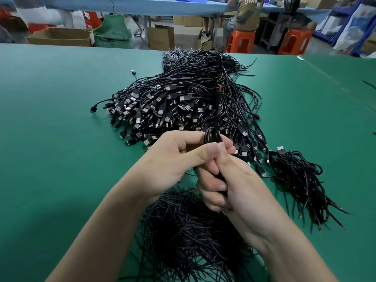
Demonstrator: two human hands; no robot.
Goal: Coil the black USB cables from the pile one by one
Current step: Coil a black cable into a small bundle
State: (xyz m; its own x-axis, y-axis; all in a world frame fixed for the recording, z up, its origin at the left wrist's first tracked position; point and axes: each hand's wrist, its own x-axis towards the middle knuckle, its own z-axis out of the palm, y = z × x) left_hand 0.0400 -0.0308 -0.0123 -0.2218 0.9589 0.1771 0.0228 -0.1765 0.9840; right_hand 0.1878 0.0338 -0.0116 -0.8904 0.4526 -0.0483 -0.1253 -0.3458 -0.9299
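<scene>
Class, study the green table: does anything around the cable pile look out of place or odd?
Only slightly: one USB plug strays onto the table at the far left of the pile, its lead trailing back. A few black strands lie apart near the right edge. Nothing looks damaged.

One wide-angle camera on the person's head looks forward and down, close over the left hand (pixel 173 159) and right hand (pixel 240 186), across the flat green table (pixel 61 139) to the tangled pile of black USB cables (pixel 183 94) at twelve o'clock.
</scene>
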